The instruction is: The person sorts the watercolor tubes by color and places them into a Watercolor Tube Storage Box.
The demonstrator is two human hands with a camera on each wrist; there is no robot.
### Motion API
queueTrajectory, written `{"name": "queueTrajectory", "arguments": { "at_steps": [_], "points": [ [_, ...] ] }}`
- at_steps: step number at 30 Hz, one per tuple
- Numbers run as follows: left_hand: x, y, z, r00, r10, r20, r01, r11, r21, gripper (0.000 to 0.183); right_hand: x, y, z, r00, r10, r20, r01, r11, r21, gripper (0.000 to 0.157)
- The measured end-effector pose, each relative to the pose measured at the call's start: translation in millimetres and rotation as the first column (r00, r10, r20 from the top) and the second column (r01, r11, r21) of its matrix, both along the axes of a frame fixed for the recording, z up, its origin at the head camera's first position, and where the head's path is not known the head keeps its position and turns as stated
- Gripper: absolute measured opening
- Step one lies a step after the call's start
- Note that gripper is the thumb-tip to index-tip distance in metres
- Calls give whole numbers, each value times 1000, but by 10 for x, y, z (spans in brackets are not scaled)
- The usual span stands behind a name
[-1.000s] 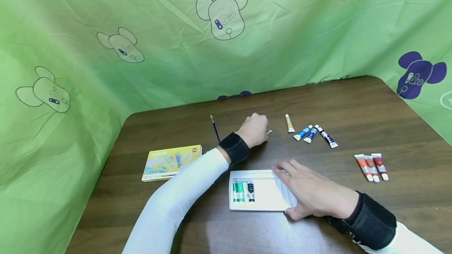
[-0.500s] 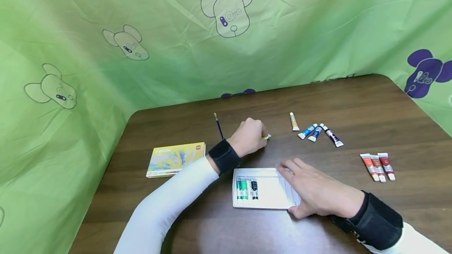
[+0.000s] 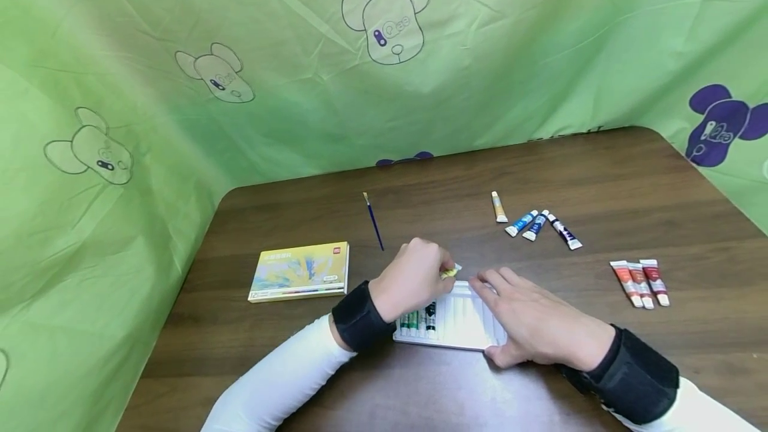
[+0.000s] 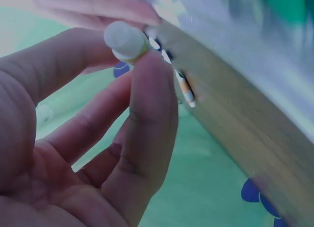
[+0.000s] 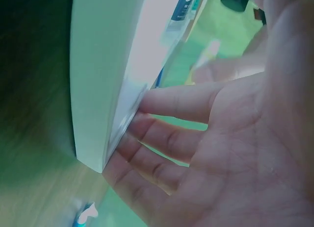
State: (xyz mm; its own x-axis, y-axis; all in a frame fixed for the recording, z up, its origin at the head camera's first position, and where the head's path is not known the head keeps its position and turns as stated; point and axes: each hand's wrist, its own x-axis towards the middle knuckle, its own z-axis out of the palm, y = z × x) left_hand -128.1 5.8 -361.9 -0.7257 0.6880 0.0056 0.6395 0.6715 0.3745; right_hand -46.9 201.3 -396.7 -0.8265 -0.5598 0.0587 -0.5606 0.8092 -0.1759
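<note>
My left hand [image 3: 414,279] pinches a small yellow paint tube [image 3: 451,272] between thumb and fingers, over the far edge of a white plastic tray [image 3: 471,333]. In the left wrist view, the tube's white cap [image 4: 126,41] pokes out from the fingertips. Green paint tubes [image 3: 409,323] and a black one [image 3: 431,317] lie at the tray's left end, partly behind the left hand. My right hand [image 3: 528,325] holds the tray's right end, thumb at the near corner and fingers along the far side. Its fingertips touch the tray wall [image 5: 95,80] in the right wrist view.
A yellow paint box [image 3: 300,272] lies left of the tray, with a blue paintbrush [image 3: 373,222] beyond it. An ochre tube [image 3: 499,207] and several blue and violet tubes [image 3: 536,225] lie at the back. Orange and red tubes [image 3: 639,283] lie at the right.
My left hand has brought the yellow paint tube from the table behind the tray back toward me, over the tray's far edge. The right hand stays at the tray's right end.
</note>
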Motion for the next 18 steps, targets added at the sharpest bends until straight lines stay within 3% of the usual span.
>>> {"name": "queueTrajectory", "arguments": {
  "at_steps": [6,13,18],
  "points": [
    [194,-65,-97,993,19,-117,-20,1000,-6,3,-9,-10,0,1000,-9,9,9,1000,9,93],
    [396,-54,-187,959,-3,-284,-16,998,-62,12,-26,4,6,1000,-15,9,14,1000,7,92],
    [456,-29,-244,955,-11,-298,-17,996,-92,7,-37,4,-16,1000,-6,1,6,1000,4,93]
  ]
}}
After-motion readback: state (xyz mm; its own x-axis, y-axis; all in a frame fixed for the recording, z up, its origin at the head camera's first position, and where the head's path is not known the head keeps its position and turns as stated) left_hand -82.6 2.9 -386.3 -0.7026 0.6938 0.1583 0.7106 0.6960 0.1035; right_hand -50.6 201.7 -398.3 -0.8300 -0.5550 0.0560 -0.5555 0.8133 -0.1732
